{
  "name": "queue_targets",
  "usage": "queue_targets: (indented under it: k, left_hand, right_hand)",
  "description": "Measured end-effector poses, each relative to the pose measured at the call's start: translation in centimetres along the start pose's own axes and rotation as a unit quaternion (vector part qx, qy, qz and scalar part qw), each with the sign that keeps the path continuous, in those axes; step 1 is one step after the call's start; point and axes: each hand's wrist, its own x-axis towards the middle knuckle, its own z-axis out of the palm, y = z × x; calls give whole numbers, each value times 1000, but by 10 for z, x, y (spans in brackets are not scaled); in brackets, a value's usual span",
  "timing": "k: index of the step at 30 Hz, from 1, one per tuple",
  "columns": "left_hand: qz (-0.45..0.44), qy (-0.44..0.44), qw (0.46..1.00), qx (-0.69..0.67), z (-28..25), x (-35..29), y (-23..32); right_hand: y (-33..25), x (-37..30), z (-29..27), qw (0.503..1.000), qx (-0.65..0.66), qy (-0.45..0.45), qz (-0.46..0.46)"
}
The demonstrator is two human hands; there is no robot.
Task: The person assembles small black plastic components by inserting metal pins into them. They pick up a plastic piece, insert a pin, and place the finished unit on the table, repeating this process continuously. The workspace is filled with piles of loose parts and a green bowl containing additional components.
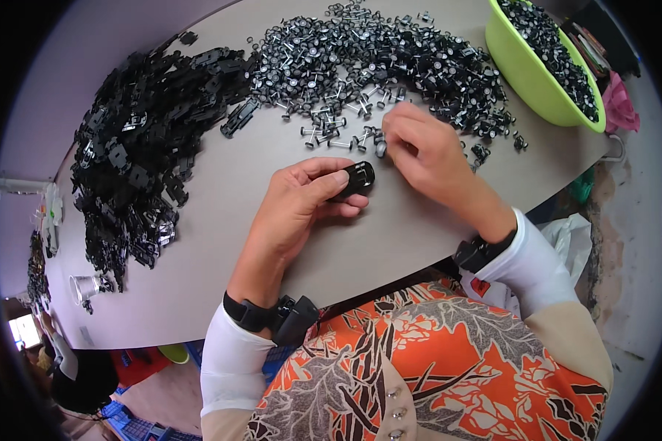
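In my left hand (301, 192) is a small black toy car chassis (357, 178), pinched between thumb and fingers above the table. My right hand (426, 151) is closed just beyond it, to the right. At its fingertips shows a small wheel axle (380, 147) with dark wheels; the fingers partly hide it. Loose wheel axles (338, 143), metal rods with a dark wheel at each end, lie scattered beside that hand. They run back into a large heap of wheel axles (316, 62).
A big pile of black chassis (140, 147) covers the table's left side. One chassis (240, 117) lies apart from it. A lime-green basin (544, 92) full of wheel axles stands at the far right. A clear plastic cup (84, 289) lies tipped at the left. Another person (84, 378) is at lower left.
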Motion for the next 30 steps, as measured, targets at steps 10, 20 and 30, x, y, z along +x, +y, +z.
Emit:
queue_targets:
  k: [10,20,30]
  left_hand:
    - [32,2,999,16,-4,2,-6]
    - [43,4,999,-3,-6,4,-5]
    - [8,-101,980,-169,-11,5,-8]
  right_hand:
    - [2,9,-3,991,86,64,84]
    - [4,19,3,988,86,87,89]
    - [-37,-9,10,993,107,-37,-22]
